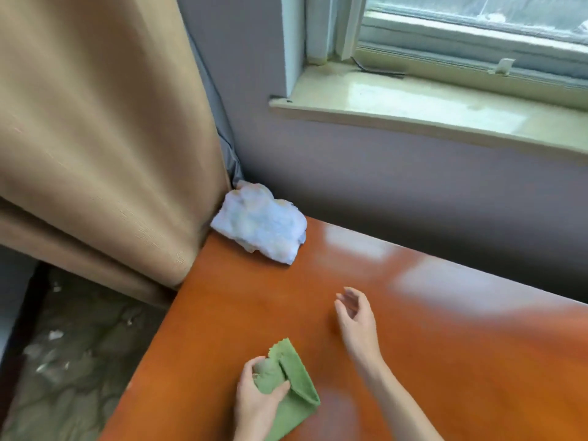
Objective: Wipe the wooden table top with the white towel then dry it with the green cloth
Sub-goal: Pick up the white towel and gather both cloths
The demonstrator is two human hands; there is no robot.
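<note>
The glossy orange-brown wooden table top fills the lower right of the head view. A crumpled white towel lies at the table's far left corner, against the wall and curtain, with no hand on it. My left hand is near the front edge and grips a folded green cloth, which rests on the table. My right hand hovers over the middle of the table, fingers apart and curled, holding nothing. It is well short of the towel.
A tan curtain hangs at the left, touching the table's far corner. A grey wall and a pale window sill run behind the table. Left of the table is a dark floor with bits of debris.
</note>
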